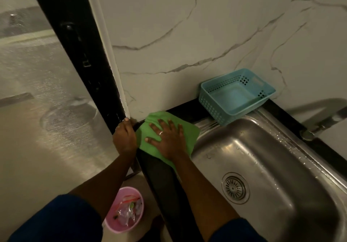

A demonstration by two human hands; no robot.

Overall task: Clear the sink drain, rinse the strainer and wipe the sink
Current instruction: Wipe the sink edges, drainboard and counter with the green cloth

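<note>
Right hand [169, 138] flat, grip apart, on green cloth [189, 134]; left hand's [124, 138] grip hidden over counter edge.

Tap [324, 117] — cut off by the right edge, spout end unseen. Sink [272, 147] runs past the right and bottom edges. Left hand [124, 138]: fingertips hidden over the counter [161, 176] edge. Bin [124, 209] contents too small to identify — clear wrapping only.

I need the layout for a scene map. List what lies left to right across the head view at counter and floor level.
pink bin on the floor → left hand at the counter's edge → right hand flat on the green cloth → drain strainer in the sink → faucet
</note>
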